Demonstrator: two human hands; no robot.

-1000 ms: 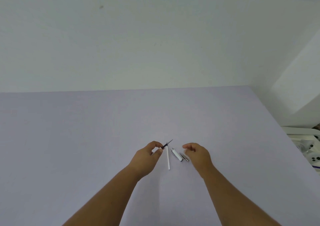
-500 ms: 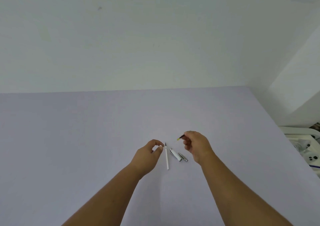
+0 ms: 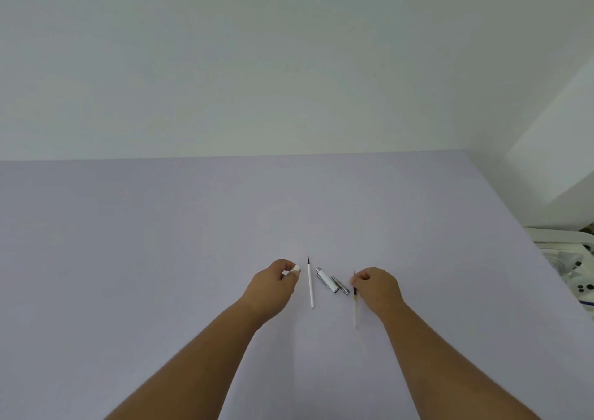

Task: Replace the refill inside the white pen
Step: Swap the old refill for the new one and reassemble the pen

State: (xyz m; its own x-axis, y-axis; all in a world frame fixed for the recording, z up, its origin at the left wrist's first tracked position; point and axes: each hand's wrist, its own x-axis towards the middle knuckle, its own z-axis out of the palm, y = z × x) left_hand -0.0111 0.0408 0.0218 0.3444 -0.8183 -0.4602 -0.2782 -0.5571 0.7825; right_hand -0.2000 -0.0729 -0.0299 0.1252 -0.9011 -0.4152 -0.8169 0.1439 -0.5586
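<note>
While my left hand (image 3: 276,280) pinches a small white pen piece (image 3: 295,269), my right hand (image 3: 374,286) grips the thin yellowish refill (image 3: 355,304), setting it aside, I think. Between them lies a long white refill (image 3: 310,283).

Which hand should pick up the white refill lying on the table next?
Left. The left hand is nearer the white refill, though it pinches a small white piece; the right hand holds another refill.

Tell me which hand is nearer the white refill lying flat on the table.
Left. The left hand sits just beside the white refill, to its left; the right hand is farther right, beyond the white pen cap.
</note>
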